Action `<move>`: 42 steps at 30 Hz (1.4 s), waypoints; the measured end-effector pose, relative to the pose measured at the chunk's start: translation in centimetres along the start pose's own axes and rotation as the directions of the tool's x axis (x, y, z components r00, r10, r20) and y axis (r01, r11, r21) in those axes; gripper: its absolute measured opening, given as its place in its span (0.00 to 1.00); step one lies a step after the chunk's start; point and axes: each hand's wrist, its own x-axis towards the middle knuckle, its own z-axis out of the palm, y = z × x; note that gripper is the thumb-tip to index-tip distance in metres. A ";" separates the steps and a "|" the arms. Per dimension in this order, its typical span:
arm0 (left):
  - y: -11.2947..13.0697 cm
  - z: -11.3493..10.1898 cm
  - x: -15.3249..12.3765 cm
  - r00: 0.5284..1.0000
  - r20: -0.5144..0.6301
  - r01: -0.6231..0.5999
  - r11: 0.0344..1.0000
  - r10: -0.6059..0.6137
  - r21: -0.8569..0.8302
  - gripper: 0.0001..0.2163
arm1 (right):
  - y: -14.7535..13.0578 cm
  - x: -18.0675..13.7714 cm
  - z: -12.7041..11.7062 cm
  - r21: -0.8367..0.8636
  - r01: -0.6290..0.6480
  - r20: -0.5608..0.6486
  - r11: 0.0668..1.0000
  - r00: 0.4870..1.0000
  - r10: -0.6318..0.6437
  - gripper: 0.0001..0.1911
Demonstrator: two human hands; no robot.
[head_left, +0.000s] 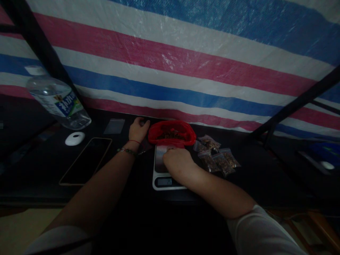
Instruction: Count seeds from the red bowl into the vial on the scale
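My left hand [138,130] rests closed on the dark table just left of a red plastic bag [172,133] that holds brown bits. What its fingers hold is hidden. My right hand [177,165] lies over the platform of a small white kitchen scale [162,177], fingers curled down toward a small clear bag at the red bag's near edge. To the right of the scale lies a cluster of several small clear bags [216,156] filled with the same brown bits.
A dark phone [86,161] lies left of my left arm, with a white round object [75,138] and a water bottle [57,97] beyond it. An empty clear bag [114,126] lies near the striped tarp wall [186,63]. Black frame bars cross both sides.
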 end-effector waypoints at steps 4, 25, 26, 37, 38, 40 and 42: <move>-0.1 0.1 0.1 1.000 -0.018 -0.018 1.000 0.018 -0.001 0.21 | 0.0 0.0 0.0 0.008 -0.036 0.008 0.999 0.999 0.036 0.17; -0.1 -0.3 -0.8 0.979 0.131 -0.176 0.975 0.158 0.136 0.36 | 6.5 1.9 -1.5 -0.007 0.107 -0.288 0.994 0.952 -0.104 0.14; 0.0 -0.4 -0.8 0.979 0.140 -0.172 0.969 0.149 0.175 0.36 | 7.1 2.3 -1.6 0.010 0.129 -0.306 0.992 0.945 -0.120 0.14; 0.2 -1.2 -0.9 0.980 0.178 -0.155 0.886 0.084 0.437 0.29 | 8.8 11.9 0.2 0.166 0.169 -0.066 0.972 0.985 -0.160 0.17; 0.1 -1.2 -0.9 0.981 0.173 -0.156 0.878 0.085 0.453 0.28 | 8.5 12.3 0.4 0.167 0.143 -0.035 0.976 0.990 -0.140 0.20; 0.0 -1.1 -0.9 0.981 0.174 -0.160 0.868 0.087 0.469 0.25 | 7.9 12.7 0.5 0.165 0.104 0.000 0.981 0.994 -0.106 0.24; 0.0 -1.1 -0.9 0.979 0.187 -0.161 0.872 0.082 0.462 0.23 | 7.6 12.8 0.5 0.180 0.095 0.009 0.979 0.995 -0.099 0.24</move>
